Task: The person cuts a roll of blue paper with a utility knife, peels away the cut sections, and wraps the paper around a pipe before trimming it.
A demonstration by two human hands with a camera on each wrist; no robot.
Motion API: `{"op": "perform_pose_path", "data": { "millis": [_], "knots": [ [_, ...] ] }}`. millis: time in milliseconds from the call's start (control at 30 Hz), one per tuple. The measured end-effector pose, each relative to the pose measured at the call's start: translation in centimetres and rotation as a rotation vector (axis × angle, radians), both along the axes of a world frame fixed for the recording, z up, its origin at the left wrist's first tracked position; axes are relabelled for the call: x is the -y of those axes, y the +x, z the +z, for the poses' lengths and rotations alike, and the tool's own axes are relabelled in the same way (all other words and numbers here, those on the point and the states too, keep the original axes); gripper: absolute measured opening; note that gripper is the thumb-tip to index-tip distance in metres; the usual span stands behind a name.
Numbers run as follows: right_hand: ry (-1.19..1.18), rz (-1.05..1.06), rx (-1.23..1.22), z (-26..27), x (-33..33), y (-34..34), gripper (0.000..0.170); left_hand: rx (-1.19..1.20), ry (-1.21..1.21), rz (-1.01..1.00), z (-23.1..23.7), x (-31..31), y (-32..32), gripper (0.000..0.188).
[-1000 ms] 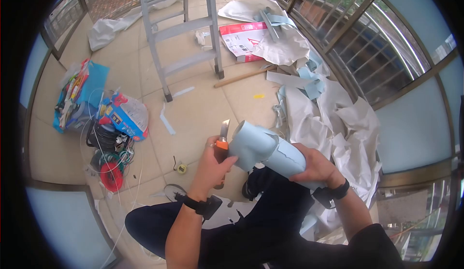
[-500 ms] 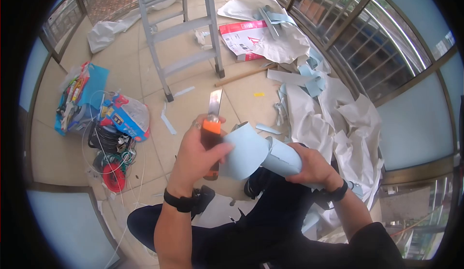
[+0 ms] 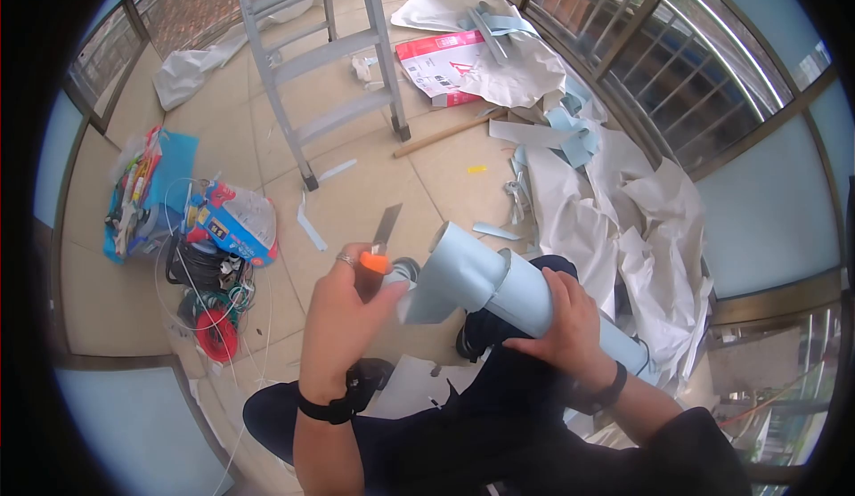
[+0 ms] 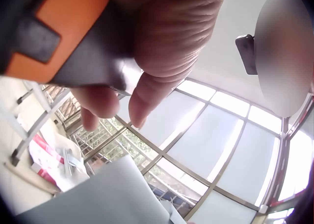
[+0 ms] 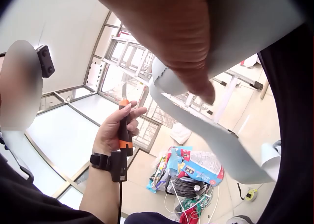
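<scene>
Beyond the roll (image 3: 527, 300) — carton (image 3: 435, 61), print (image 3: 443, 83) illegible.

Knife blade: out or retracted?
Out: the bare blade projects past the orange end of the knife in the left hand; the right wrist view agrees.

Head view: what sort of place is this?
Probably an enclosed balcony being worked on: metal railings and frosted panes line the side, while a stepladder and crumpled sheets stand and lie on the tiled floor.
</scene>
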State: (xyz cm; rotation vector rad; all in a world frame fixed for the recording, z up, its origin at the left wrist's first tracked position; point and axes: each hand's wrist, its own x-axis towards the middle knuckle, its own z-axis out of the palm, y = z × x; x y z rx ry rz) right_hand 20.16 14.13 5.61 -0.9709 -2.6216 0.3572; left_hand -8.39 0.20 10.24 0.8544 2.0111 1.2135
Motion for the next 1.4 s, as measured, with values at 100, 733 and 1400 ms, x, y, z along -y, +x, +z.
{"op": "perform_pose_path", "data": {
  "millis": [100, 733, 1400],
  "knots": [
    [-0.183, 0.086, -0.021, -0.1, -1.6, 1.0, 0.095, 0.06, -0.062, 0.013, -1.5, 0.0, 1.3, 0.041],
    [-0.361, 0.193, 0.22, 3.8, -4.2, -1.6, 0.085, 0.05, 0.173, 0.025, -5.0, -0.6, 3.7, 0.04],
    [0.26, -0.042, 0.065, -2.6, -2.5, -3.2, 0.069, -0.604, -0.147, -0.222, -4.0, -2.4, 8.9, 0.025]
  ]
}}
